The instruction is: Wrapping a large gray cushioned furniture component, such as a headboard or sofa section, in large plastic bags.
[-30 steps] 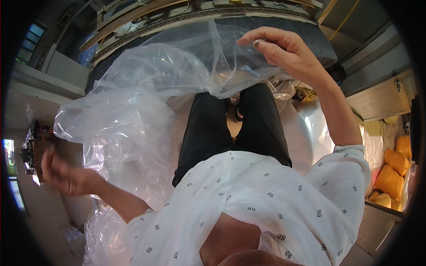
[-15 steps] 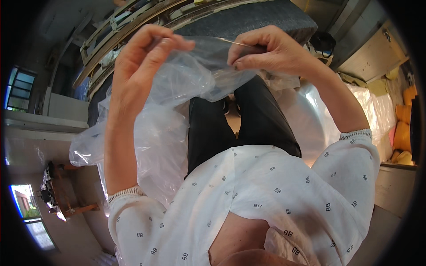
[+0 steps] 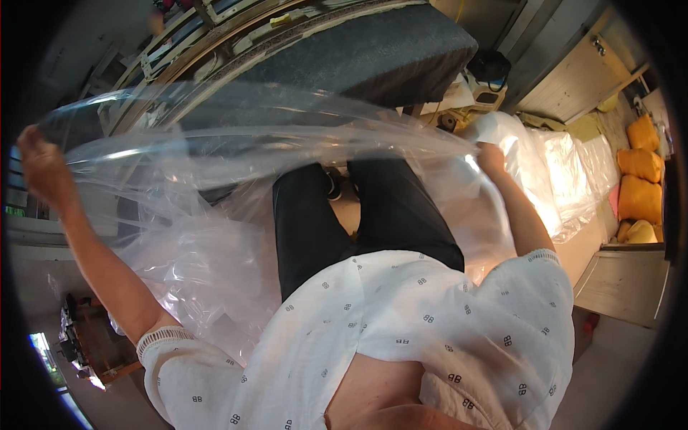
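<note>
A wide sheet of clear plastic film (image 3: pixel 251 147) is stretched across in front of my legs, its folds running from one hand to the other. My left hand (image 3: pixel 44 168), slightly blurred at the far left, is closed on one end of the film. On the other side, my right hand (image 3: pixel 490 159) grips the gathered end, its fingers partly hidden by the plastic. More crumpled film (image 3: pixel 190 276) hangs down in a loose heap beside my left leg.
Ahead lies a long table covered in dark grey cloth (image 3: pixel 401 54), with wooden and metal rails (image 3: pixel 193 61) along its far side. Shiny plastic-wrapped material (image 3: pixel 573 161) and orange bundles (image 3: pixel 640 193) are at the right. A black bag (image 3: pixel 490 68) sits past the table's end.
My hands have moved far apart, the left going outward and down, the right outward to the right. The film between them has spread from a bunched piece into a wide, taut span.
</note>
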Tool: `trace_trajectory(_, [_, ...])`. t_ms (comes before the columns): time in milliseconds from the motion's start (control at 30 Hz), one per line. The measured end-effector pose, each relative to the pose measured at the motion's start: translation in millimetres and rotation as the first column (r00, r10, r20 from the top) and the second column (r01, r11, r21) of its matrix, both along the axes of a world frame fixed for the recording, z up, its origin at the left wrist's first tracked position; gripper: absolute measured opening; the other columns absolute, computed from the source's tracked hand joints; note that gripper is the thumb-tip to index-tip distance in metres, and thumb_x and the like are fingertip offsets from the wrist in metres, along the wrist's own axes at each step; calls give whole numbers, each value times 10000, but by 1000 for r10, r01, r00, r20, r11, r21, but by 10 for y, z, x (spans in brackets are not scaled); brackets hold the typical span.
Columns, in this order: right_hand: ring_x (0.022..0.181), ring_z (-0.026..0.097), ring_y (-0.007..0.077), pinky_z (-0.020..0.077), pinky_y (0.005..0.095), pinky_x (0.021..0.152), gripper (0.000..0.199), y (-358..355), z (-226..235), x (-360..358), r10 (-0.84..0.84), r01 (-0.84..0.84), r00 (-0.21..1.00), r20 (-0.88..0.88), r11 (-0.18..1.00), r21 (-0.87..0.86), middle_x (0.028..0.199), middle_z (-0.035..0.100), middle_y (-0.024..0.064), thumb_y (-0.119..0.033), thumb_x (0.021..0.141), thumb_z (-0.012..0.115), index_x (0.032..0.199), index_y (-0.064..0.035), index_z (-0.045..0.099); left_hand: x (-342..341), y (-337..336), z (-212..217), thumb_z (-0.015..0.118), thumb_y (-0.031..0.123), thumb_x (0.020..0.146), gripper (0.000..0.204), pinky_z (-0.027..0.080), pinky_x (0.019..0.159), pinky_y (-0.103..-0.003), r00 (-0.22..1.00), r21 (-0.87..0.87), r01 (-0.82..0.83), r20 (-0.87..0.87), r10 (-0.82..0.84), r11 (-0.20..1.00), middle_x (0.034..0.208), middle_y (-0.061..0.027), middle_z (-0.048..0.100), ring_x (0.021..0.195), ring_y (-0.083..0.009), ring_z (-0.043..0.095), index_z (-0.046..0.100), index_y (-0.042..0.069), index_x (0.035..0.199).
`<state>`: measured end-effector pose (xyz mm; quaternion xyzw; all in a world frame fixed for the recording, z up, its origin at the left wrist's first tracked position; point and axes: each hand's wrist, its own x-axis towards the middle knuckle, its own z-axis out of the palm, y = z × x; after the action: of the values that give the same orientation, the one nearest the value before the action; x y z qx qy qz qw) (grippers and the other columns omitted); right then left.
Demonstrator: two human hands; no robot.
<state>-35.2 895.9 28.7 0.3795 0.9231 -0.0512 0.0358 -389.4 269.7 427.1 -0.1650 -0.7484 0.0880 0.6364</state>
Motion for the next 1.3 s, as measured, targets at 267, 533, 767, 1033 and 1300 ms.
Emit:
trace_trajectory(267, [933,583,322,467,416,762,243,1958,2284,103,-279,421,900,-336,760,495,975,625,124,-264,813,481,941,-148,652,-297,-302,-2284,421,167,896,196,423,724,-443,527,61,-266,845,92,962,970,-208,576,896,-387,539,527,26,982])
trace_trajectory(533, [840,447,244,366,332,799,268,422,2767,-2024,201,156,77,-977,965,211,922,462,115,-246,850,514,987,-22,463,1732,-1914,-4555,333,185,936,333,353,927,-342,325,616,-531,783,-531,582,1129,-147,540,1086,-271,477,485,-24,1145])
trace_trajectory(767, [1093,460,292,385,356,893,625,806,1370,-2451,382,-343,678,-629,920,188,1165,480,161,-483,742,612,1124,-11,463,1440,-2088,-3969,324,195,945,329,369,901,-333,11,134,-197,991,-134,971,1060,-123,543,1003,-246,497,487,-39,1108])
trace_trajectory(1033, [942,571,266,431,342,819,567,797,1548,-2246,382,-407,830,-407,913,27,1017,604,115,-567,734,573,1101,-135,561,-657,-3665,-2990,400,253,920,315,434,768,-407,610,212,-563,758,229,799,1002,-206,578,915,-369,548,521,10,1079])
trace_trajectory(1300, [950,570,248,438,324,819,710,1091,1099,-2688,185,-93,878,-441,971,221,1013,592,153,-675,762,398,1188,-124,538,-1269,-3499,-2728,342,255,922,348,427,767,-444,401,-112,-615,807,432,781,1066,-242,547,977,-405,524,467,-10,1110])
